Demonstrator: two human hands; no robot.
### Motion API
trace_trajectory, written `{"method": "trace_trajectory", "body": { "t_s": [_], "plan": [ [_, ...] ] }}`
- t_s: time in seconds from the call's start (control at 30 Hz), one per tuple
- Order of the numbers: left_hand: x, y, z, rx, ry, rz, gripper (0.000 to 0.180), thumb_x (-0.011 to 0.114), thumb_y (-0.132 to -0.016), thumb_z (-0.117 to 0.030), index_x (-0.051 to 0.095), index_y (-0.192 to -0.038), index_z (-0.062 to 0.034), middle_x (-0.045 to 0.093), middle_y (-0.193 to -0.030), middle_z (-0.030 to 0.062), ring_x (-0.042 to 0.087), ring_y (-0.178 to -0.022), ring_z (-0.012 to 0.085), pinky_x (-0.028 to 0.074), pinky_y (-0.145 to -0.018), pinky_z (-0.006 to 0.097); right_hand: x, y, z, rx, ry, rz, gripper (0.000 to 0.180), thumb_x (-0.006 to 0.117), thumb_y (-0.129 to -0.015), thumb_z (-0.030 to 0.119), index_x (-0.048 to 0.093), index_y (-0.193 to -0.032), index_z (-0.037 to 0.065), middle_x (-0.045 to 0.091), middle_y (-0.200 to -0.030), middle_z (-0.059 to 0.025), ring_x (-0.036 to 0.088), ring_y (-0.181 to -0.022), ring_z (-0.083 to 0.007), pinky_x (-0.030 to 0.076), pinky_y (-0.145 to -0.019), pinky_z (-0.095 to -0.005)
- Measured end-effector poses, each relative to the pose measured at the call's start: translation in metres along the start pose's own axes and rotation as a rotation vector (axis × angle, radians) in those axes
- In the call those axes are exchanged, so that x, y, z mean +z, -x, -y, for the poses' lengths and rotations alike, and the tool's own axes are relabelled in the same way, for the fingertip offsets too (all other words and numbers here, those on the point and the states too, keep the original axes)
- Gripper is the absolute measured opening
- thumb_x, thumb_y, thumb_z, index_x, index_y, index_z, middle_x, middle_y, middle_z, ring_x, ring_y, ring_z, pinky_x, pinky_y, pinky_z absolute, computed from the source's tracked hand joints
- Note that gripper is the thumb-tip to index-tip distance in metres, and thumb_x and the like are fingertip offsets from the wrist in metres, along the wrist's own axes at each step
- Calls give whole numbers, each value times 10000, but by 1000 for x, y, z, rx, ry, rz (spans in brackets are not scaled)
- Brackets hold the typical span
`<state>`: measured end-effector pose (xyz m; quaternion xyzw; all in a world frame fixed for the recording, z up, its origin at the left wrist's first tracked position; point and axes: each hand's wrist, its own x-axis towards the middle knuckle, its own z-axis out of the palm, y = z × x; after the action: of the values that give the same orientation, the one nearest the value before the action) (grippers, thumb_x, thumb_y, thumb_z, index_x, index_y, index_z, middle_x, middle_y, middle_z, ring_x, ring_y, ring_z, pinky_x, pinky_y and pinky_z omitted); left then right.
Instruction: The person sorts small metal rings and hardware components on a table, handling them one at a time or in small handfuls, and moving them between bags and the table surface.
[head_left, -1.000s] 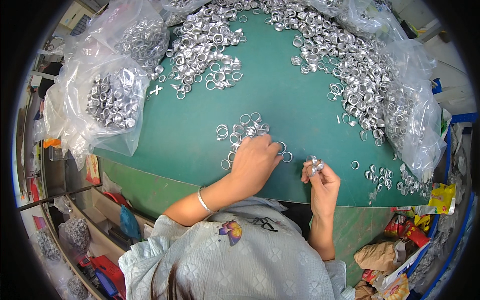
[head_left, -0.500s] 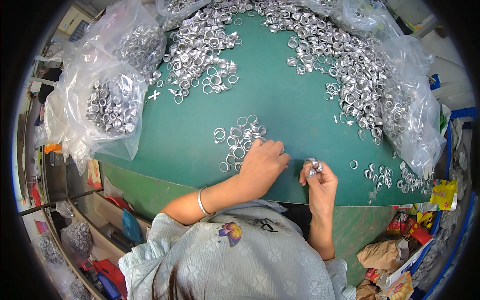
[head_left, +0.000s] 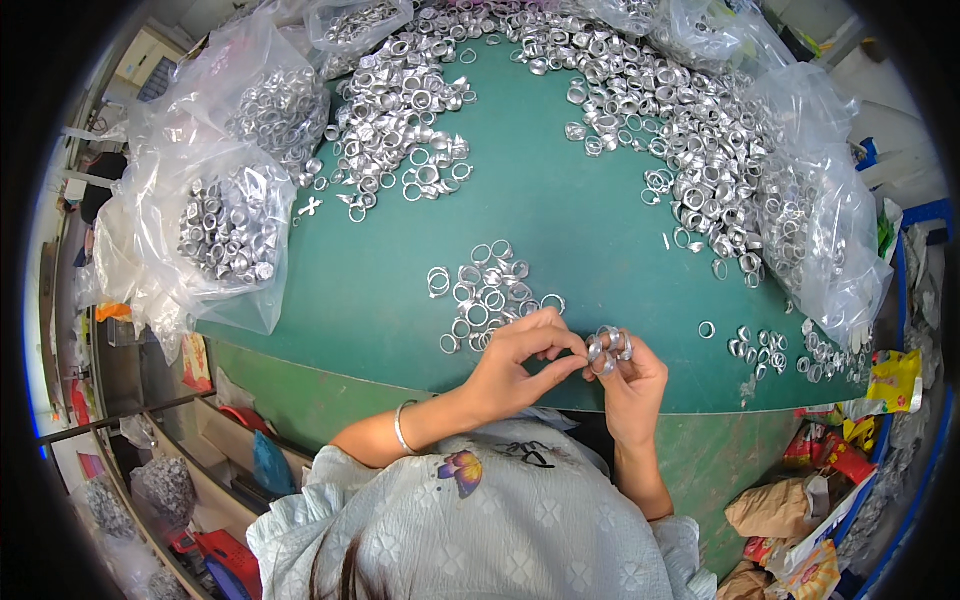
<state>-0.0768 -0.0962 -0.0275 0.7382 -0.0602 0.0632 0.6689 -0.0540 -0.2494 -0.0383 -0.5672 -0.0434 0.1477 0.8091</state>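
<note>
Several silver metal rings [head_left: 608, 348] are bunched in my right hand [head_left: 634, 392], its fingers closed around them. My left hand [head_left: 522, 364] meets it from the left, thumb and forefinger pinched together right at the bunch; a ring appears to be at those fingertips, partly hidden. Just beyond my left hand a small loose pile of silver rings [head_left: 484, 300] lies on the green tabletop [head_left: 560, 230]. One ring [head_left: 553, 303] rests at the pile's right edge, near my left knuckles.
Large heaps of rings [head_left: 400, 110] spread over the far left and far right [head_left: 690, 160]. Clear plastic bags [head_left: 230, 230] with rings stand on the left, another bag [head_left: 830, 220] on the right. Small ring groups [head_left: 760, 350] sit near the right edge. Shelves [head_left: 200, 450] are lower left.
My left hand has moved from the small pile to the right and nearer me, meeting my right hand at the bunched rings. My right hand has shifted slightly left.
</note>
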Motion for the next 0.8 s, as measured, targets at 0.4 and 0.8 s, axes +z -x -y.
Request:
{"method": "trace_trajectory", "body": {
  "t_s": [0.4,0.8],
  "plan": [
    [1,3,-2,101,-63,18,117,692,-695,-22,637,-798,-29,499,-687,29,446,-599,130,339,-517,246,-2,1,-3,-76,84,99,109,525,-829,-54,553,-934,-46,541,-825,-54,537,-707,-105,450,-653,-227],
    [-5,-13,18,109,-943,-9,135,680,-677,-86,589,-772,-55,445,-719,56,453,-703,221,306,-626,342,-8,-1,-9,-35,87,2,93,543,-835,0,551,-919,-38,536,-825,-60,522,-694,-110,434,-614,-233]
  ]
}}
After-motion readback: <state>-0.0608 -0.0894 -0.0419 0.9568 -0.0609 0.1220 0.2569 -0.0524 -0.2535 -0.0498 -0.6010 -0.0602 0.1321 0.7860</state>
